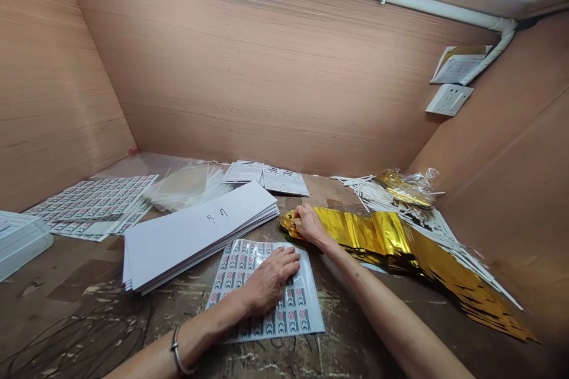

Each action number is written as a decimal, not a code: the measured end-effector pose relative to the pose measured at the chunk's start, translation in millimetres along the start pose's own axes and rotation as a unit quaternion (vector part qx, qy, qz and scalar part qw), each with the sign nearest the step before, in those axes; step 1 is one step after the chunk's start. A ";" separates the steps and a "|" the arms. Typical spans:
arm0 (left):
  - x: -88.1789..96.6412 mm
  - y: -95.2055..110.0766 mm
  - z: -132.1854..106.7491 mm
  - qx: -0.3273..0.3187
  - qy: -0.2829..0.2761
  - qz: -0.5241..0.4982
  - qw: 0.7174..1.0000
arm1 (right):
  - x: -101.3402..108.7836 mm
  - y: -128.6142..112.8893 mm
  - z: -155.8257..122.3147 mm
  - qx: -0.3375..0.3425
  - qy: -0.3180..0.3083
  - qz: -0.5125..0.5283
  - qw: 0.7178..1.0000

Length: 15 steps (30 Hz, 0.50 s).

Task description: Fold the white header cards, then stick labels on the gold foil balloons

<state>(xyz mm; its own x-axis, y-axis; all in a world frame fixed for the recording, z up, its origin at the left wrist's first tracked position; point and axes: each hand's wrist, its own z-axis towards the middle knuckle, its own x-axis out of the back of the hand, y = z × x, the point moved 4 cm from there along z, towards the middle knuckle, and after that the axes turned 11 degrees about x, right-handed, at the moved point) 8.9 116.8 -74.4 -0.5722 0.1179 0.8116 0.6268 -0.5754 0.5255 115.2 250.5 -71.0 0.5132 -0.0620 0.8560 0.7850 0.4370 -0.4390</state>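
A translucent plastic tub (22, 249) sits at the bench's left edge with papers lying in it; the left hand (271, 281) lies open and flat, its fingers (288, 257) extended on a sticker sheet (302, 314); the right hand (309, 224) rests on crumpled gold foil (377, 234), fingers curved down onto it, though whether they grip it I cannot tell; the foil spreads rightward across the bench, its creased surface shining, just beside a stack of white card (195, 231).
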 end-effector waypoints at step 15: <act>37.0 -61.6 77.1 0.502 0.047 -0.111 0.857 | 5.3 -34.3 -52.3 0.162 0.018 -0.145 0.976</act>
<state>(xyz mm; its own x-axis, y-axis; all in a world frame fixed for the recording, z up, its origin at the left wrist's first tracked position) -10.1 219.1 -57.0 -0.7466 0.0405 0.6641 0.6090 0.4435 0.6576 109.2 188.3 -65.6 0.3027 -0.2543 0.9185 0.7509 0.6572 -0.0655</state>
